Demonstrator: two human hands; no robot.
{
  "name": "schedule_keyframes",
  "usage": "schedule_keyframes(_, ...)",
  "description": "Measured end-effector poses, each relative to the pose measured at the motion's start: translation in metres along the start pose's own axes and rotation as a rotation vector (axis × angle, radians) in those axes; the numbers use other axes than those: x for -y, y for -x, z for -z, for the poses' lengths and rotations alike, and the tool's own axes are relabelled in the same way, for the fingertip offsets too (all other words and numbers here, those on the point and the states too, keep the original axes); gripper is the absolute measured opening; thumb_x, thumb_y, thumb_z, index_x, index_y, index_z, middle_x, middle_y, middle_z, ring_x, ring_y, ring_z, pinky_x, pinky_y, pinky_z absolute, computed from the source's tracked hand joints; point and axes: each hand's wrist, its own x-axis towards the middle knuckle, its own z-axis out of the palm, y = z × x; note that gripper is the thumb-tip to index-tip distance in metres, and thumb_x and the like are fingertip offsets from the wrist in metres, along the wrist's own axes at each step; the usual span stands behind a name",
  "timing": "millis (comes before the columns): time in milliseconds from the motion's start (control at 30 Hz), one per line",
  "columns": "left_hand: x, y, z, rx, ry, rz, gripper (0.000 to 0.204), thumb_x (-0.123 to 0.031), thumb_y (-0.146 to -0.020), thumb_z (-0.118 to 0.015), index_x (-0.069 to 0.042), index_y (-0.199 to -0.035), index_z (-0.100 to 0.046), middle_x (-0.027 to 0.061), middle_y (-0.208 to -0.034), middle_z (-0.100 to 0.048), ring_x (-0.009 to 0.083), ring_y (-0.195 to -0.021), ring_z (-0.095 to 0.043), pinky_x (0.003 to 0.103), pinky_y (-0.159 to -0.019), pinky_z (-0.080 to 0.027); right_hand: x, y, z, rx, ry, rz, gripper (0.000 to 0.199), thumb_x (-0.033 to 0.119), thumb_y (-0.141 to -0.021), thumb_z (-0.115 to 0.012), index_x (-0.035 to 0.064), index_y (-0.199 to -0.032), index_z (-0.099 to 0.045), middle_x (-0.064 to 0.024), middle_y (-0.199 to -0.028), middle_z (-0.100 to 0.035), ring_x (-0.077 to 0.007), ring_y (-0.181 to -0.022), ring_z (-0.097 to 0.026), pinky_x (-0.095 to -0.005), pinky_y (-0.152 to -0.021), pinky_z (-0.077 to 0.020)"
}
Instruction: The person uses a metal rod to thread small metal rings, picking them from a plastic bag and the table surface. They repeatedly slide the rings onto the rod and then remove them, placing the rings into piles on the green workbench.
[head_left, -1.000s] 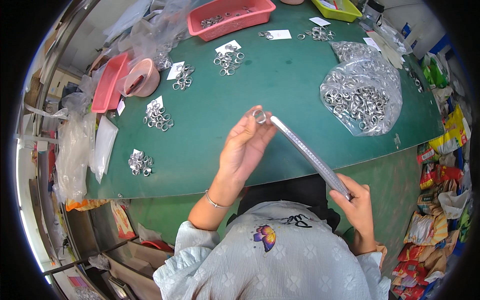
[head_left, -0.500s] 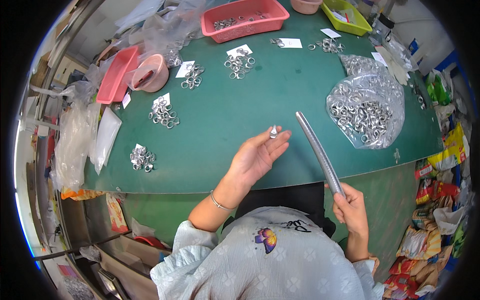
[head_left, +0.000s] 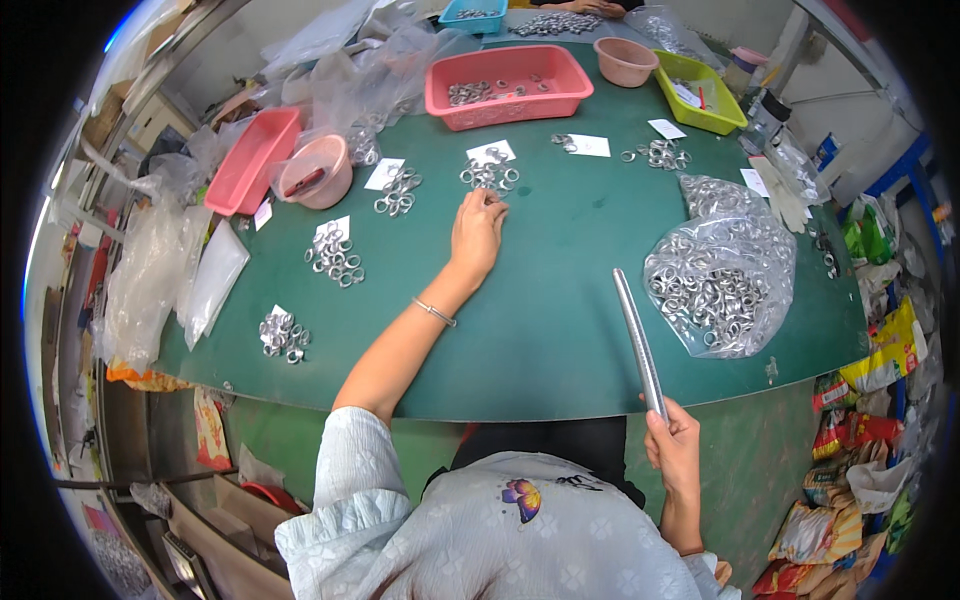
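Left hand (head_left: 477,230) stretched out over the green table (head_left: 560,300), fingertips down on a small pile of silver metal rings (head_left: 489,175) by a white paper slip (head_left: 491,152); whether it grips one can't be told. Right hand (head_left: 674,452) clenched round the base of a long tapered metal rod (head_left: 638,340), near table edge, tip pointing away. Clear plastic bag of rings (head_left: 722,275) just right of rod.

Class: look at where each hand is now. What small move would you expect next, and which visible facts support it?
Probably the left hand draws back from the pile of metal rings toward the metal rod. Its fingertips rest at that pile on the green table, while the right hand holds the rod's lower end, tip raised and free.
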Motion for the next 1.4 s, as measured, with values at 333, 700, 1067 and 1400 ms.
schedule_keyframes(333,-0.073,-0.002,-0.027,0.249,0.157,-0.109,0.023,-0.003,-0.074,-0.06,-0.002,-0.097,-0.059,0.016,-0.111,-0.05,0.0324,-0.105,-0.047,0.042,-0.09,-0.037,0.0,-0.001,0.058,-0.569,-0.125,0.18,0.027,0.017,-0.09,-0.055,-0.0009,-0.11,-0.054,0.0077,-0.052,-0.036,-0.0003,-0.037,-0.029,-0.018,-0.032,-0.0208)
schedule_keyframes(700,-0.242,-0.005,-0.142,0.58,0.482,-0.671,0.038,-0.013,-0.081,-0.057,-0.004,-0.117,-0.049,0.0224,-0.125,-0.042,0.0367,-0.12,-0.038,0.041,-0.099,-0.036,0.006,-0.09,0.126,-0.904,0.237,0.613,0.039,0.011,-0.079,-0.067,-0.0049,-0.111,-0.052,0.0018,-0.075,-0.056,-0.0029,-0.06,-0.046,-0.0181,-0.05,-0.0368)
schedule_keyframes(1067,-0.271,-0.019,-0.17,0.642,0.129,-0.484,0.053,-0.039,-0.085,-0.051,0.0,-0.12,-0.047,0.0232,-0.119,-0.048,0.0386,-0.115,-0.041,0.047,-0.101,-0.027,0.028,-0.141,0.158,-0.948,0.332,0.514,0.016,0.01,-0.077,-0.066,-0.0031,-0.074,-0.058,0.0025,-0.055,-0.049,-0.0032,-0.051,-0.04,-0.0234,-0.044,-0.0332)
schedule_keyframes(1400,-0.236,-0.004,-0.117,0.67,0.361,-0.742,0.033,-0.008,-0.075,-0.057,0.0,-0.106,-0.052,0.0136,-0.102,-0.051,0.0324,-0.105,-0.044,0.042,-0.093,-0.035,0.027,-0.131,0.155,-0.84,0.093,0.456,0.013,0.01,-0.08,-0.064,0.0025,-0.072,-0.057,0.0078,-0.056,-0.043,0.0002,-0.049,-0.034,-0.0194,-0.042,-0.0256)
